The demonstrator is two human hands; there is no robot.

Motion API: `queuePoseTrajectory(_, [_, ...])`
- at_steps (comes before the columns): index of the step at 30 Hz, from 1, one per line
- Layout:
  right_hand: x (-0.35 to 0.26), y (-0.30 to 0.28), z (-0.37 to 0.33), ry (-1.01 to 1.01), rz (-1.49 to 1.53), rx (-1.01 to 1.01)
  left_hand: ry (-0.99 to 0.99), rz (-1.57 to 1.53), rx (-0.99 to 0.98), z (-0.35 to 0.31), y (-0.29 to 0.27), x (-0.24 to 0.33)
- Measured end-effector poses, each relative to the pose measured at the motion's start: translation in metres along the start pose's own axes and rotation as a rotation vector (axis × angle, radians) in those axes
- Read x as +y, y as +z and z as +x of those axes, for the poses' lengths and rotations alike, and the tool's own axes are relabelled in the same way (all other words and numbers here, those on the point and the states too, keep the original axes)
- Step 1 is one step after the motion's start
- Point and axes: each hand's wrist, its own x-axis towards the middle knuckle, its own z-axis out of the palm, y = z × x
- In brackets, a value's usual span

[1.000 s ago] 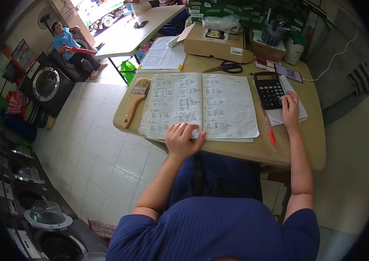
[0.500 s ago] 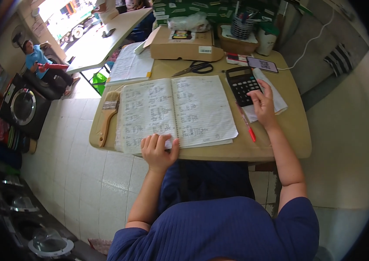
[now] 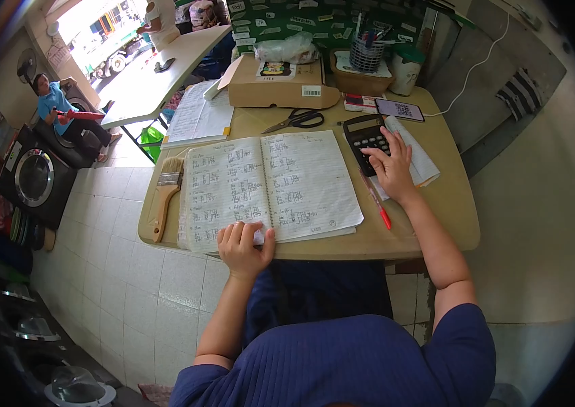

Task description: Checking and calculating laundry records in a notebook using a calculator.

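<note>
An open spiral notebook point(image 3: 311, 183) with handwritten pages lies in front of me on the table. My left hand point(image 3: 243, 249) rests on its lower edge, fingers curled; a small white thing point(image 3: 258, 235) shows between thumb and fingers, too little visible to name. At the right, my right hand point(image 3: 394, 169) is over a black calculator point(image 3: 362, 132), fingers apart, with fingertips at its keys. Beneath the calculator and hand lies a folded white sheet point(image 3: 423, 163). A red pen point(image 3: 384, 216) lies between the notebook and my right forearm.
A wooden-handled brush point(image 3: 165, 200) lies left of the notebook. Black scissors point(image 3: 298, 120), a cardboard box point(image 3: 274, 91), a phone point(image 3: 401, 110) with a cable and a pen holder point(image 3: 367, 54) stand farther back. Someone in blue point(image 3: 57, 105) sits by washing machines at the left.
My right hand has shifted left over the calculator keys, and its fingers have spread. My left hand stays on the notebook. The whole view has tilted slightly.
</note>
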Motion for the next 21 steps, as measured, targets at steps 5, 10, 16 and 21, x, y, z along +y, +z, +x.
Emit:
queuePoseTrajectory(5, [0.018, -0.004, 0.002, -0.062, 0.110, 0.164, 0.007, -0.004, 0.009, 0.001, 0.001, 0.000])
queuePoseTrajectory(10, [0.007, -0.011, 0.002, 0.005, 0.120, 0.206, 0.001, -0.015, -0.009, -0.002, 0.000, -0.002])
queuePoseTrajectory(16, [0.028, -0.019, -0.007, 0.209, 0.445, 0.287, 0.022, -0.097, -0.005, -0.008, 0.000, -0.010])
queuePoseTrajectory(21, [0.033, -0.016, -0.008, 0.129, 0.340, 0.328, -0.046, -0.180, 0.034, -0.018, 0.006, -0.012])
